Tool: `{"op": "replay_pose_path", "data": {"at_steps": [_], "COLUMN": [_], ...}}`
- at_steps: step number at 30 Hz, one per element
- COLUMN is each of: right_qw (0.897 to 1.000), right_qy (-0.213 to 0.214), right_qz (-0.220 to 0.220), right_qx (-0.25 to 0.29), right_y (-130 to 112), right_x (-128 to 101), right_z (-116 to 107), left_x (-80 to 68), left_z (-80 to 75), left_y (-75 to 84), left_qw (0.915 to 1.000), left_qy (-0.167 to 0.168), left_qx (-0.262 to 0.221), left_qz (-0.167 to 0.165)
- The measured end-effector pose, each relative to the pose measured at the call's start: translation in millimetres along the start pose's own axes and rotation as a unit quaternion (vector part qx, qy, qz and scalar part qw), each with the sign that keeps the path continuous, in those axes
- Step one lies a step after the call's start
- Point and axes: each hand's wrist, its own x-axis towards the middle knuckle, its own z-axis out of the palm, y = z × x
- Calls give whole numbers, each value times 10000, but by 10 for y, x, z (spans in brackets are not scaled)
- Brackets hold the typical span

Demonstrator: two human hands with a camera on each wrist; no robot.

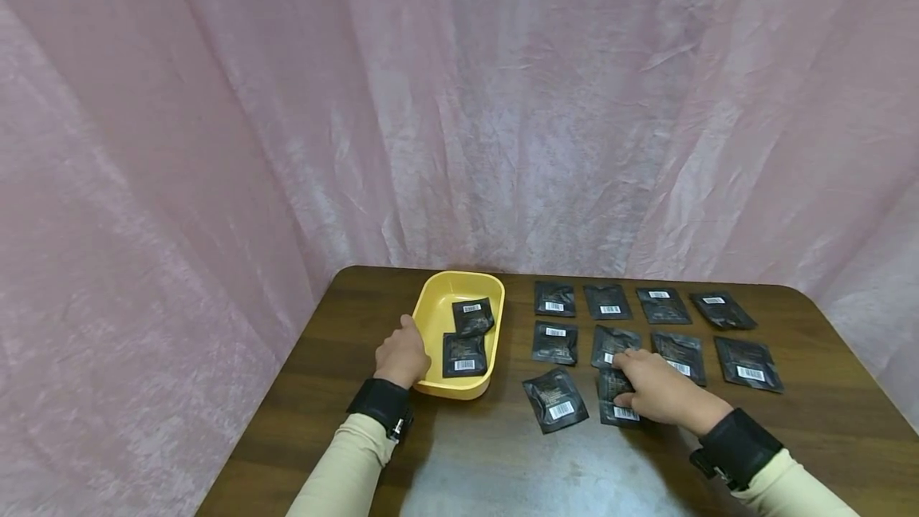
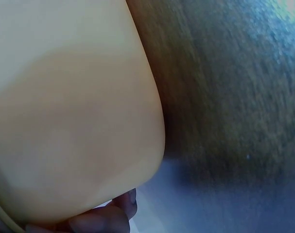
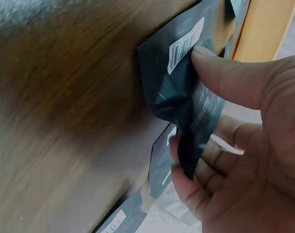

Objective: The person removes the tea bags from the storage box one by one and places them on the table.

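Note:
My left hand point(image 1: 402, 353) grips the near left side of a yellow plastic basin point(image 1: 435, 324). In the left wrist view the basin's outer wall point(image 2: 79, 136) fills most of the picture, with fingertips point(image 2: 101, 219) under its lower edge. Two black sachets point(image 1: 463, 356) with white barcode labels lie inside the basin. At the front of the sachet rows, my right hand point(image 1: 660, 391) pinches another black sachet point(image 3: 159, 80) between thumb and fingers. This sachet bends in the grip, its barcode beside the thumb. Behind it lies a further sachet point(image 1: 616, 339), partly covered by the fingers.
Several more black sachets lie in loose rows on the right of the brown wooden table point(image 1: 826, 421). One tilted sachet point(image 1: 555, 400) lies between the basin and the right hand. A pink curtain point(image 1: 502, 102) hangs behind the table's back edge.

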Motion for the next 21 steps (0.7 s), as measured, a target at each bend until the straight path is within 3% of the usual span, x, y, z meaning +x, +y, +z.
{"op": "replay_pose_path", "data": {"at_steps": [8, 21], "right_qw": [9958, 9968], "right_qy": [487, 520], "right_qz": [23, 55], "right_qx": [-775, -612], "right_y": [-26, -16], "right_x": [-33, -44], "right_z": [2, -27], "left_x": [-26, -29], "left_z": [-19, -11], "left_y": [11, 1], "left_qw": [10000, 10000], "left_qy": [-47, -87], "left_qx": [4, -28], "left_qz": [-35, -24]}}
